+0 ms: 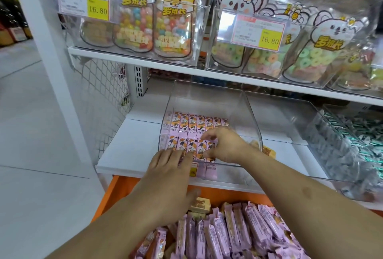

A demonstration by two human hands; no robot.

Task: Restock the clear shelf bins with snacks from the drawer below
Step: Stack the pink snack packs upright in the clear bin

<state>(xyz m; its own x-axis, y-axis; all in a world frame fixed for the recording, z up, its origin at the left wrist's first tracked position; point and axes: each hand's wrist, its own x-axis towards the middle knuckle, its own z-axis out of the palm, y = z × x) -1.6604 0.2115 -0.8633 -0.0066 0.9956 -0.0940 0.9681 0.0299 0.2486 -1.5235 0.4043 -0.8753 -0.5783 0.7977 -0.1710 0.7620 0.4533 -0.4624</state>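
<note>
**Both hands working over rows of pink snack packs in a clear shelf bin**

A person's two bare arms are reaching forward from the near edge into a clear bin (251, 113) sitting on a white lower shelf (128, 146). Inside the bin, small pink snack packs (186, 125) are lying flat in neat rows, filling its left part. The left hand (167, 167) is resting at the bin's near lip with its fingers (184, 158) straight and spread, their tips lying on the nearest row; it is gripping nothing. The right hand (222, 144) is hovering over the near-right packs with its fingers curled down and the thumb tucked under, appearing to pinch the edge of a pack, though the exact hold is hard to make out.

Below the shelf, at the near edge, an orange drawer (116, 194) is standing open, heaped with more pink packs (238, 236) lying loosely on their sides, and a tan-wrapped pack (202, 204) is sitting at the far side of the heap.

To the right, a second clear bin (306, 126) is sitting against the first, and farther right another bin is holding silver and green wrapped sweets (352, 144). On the upper shelf (145, 62), clear bins are displaying cat-faced pouches of coloured sweets (136, 16) on the left and koala-faced pouches of ring sweets (310, 47) on the right, each bin carrying a yellow 16.80 price tag (97, 9).
</note>
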